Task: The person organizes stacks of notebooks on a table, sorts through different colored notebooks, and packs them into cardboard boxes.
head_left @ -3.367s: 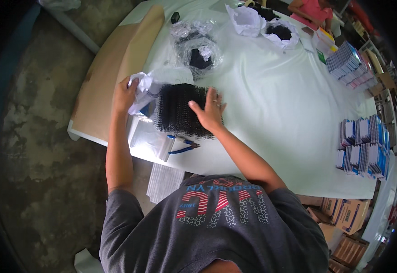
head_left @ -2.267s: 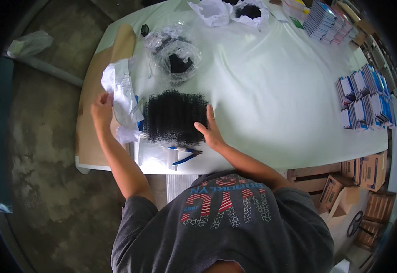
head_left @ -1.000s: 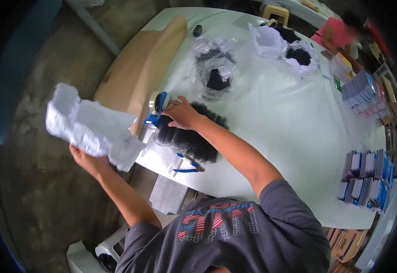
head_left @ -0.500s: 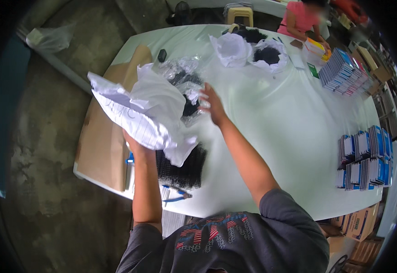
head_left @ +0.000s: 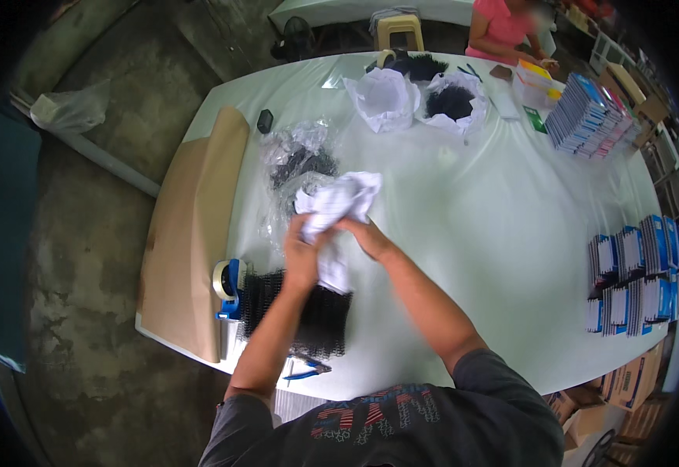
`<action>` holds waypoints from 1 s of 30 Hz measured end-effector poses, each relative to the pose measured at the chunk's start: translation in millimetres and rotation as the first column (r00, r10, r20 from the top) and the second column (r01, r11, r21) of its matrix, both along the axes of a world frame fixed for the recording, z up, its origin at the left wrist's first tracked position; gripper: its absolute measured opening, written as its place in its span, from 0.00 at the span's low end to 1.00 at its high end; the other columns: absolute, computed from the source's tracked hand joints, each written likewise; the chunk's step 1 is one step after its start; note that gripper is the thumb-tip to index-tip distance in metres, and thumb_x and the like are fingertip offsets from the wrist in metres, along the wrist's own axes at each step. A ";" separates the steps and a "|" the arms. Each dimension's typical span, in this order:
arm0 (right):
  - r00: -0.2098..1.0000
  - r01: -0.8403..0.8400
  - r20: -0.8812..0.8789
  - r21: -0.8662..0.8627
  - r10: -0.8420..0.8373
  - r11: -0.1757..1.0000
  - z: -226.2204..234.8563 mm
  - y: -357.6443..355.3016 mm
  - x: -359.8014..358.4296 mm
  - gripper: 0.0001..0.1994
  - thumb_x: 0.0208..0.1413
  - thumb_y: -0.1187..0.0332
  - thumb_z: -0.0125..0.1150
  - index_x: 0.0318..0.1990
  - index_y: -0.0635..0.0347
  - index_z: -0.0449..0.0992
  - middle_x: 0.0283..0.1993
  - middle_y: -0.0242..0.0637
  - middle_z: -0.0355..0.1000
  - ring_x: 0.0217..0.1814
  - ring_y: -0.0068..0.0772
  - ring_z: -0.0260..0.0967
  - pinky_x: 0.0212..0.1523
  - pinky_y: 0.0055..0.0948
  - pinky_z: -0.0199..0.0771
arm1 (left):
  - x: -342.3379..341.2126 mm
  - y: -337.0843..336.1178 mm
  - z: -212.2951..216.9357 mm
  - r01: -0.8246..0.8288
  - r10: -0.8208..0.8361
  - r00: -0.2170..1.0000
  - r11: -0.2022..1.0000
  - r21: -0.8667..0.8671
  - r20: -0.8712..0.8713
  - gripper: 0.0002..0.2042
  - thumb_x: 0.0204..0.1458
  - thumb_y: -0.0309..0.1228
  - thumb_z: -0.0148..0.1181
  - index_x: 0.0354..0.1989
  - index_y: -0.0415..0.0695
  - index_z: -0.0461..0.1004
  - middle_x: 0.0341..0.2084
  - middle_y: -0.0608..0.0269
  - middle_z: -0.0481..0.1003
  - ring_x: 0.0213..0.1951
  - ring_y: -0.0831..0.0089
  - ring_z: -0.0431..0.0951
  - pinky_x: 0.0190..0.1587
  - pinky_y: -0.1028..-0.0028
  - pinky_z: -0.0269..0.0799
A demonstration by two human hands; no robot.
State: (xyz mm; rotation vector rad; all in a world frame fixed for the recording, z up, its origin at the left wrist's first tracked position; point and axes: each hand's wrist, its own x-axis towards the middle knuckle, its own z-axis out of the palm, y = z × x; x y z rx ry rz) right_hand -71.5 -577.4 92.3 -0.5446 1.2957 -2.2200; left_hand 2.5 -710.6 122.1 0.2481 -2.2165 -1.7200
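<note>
Both my hands are closed on a crumpled piece of white paper (head_left: 339, 200), held above the left-centre part of the table. My left hand (head_left: 302, 253) grips it from the left and below. On its right side my right hand (head_left: 364, 236) pinches it; motion blurs the paper and the fingertips. One end of it hangs down between my forearms. Under my left forearm lies a stack of black wire-like coils (head_left: 325, 325). Clear plastic wrap (head_left: 277, 206) with black pieces in it rests just beyond my hands.
Brown paper (head_left: 184, 257) covers the table's left edge, beside a blue tape dispenser (head_left: 232, 289). Pliers (head_left: 308, 369) lie at the near edge. White bags (head_left: 382, 101) stand at the back. Notebooks (head_left: 635, 268) are stacked on the right. A person in pink (head_left: 499, 31) works at the far right.
The white paper, spread wide in my left hand before, is now bunched smaller and farther right. My right hand, open and apart earlier, has closed on it.
</note>
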 end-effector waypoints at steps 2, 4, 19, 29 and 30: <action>0.971 -0.211 -0.094 0.075 0.218 0.975 4.1 5.5 -35.2 0.30 0.47 0.66 0.61 0.59 0.64 0.60 0.50 0.36 0.65 0.52 0.30 0.62 0.55 0.30 0.61 | -13.6 -54.0 13.6 -0.087 0.101 0.995 0.865 0.495 -0.002 0.12 0.45 0.26 0.57 0.39 0.38 0.71 0.26 0.64 0.74 0.26 0.72 0.75 0.32 0.73 0.72; 0.962 0.176 -0.244 0.215 -0.121 0.961 -9.3 -10.2 -56.9 0.33 0.46 0.65 0.63 0.59 0.66 0.59 0.49 0.41 0.66 0.50 0.32 0.63 0.52 0.30 0.64 | -20.8 -91.1 13.5 -0.074 -0.050 0.965 0.889 0.452 0.256 0.11 0.45 0.27 0.57 0.39 0.40 0.72 0.27 0.62 0.74 0.26 0.72 0.75 0.31 0.74 0.72; 0.874 -0.026 -0.451 0.331 0.182 0.943 1.0 -47.5 -9.2 0.12 0.48 0.75 0.44 0.37 0.65 0.74 0.34 0.32 0.70 0.39 0.23 0.64 0.45 0.24 0.63 | -164.1 -84.7 -107.5 -0.322 0.332 0.929 0.943 0.082 -0.165 0.21 0.50 0.31 0.51 0.53 0.36 0.63 0.49 0.43 0.65 0.50 0.51 0.68 0.52 0.57 0.65; 0.809 0.332 -0.579 0.308 -0.101 0.892 -30.0 13.4 41.8 0.14 0.42 0.74 0.56 0.41 0.62 0.70 0.42 0.39 0.66 0.46 0.35 0.63 0.50 0.32 0.64 | -143.5 -93.2 -99.1 0.368 -0.015 0.929 -0.061 -0.928 0.370 0.40 0.44 0.20 0.48 0.66 0.65 0.42 0.67 0.59 0.41 0.61 0.57 0.57 0.56 0.64 0.65; 0.766 0.313 -0.640 0.276 -0.069 0.909 -10.3 -2.6 54.5 0.16 0.43 0.73 0.56 0.43 0.61 0.70 0.44 0.41 0.66 0.48 0.37 0.62 0.51 0.33 0.64 | -128.6 -144.4 -98.7 0.020 -0.119 0.992 -0.219 -0.975 0.047 0.37 0.43 0.24 0.51 0.65 0.62 0.51 0.64 0.55 0.51 0.43 0.58 0.73 0.40 0.64 0.74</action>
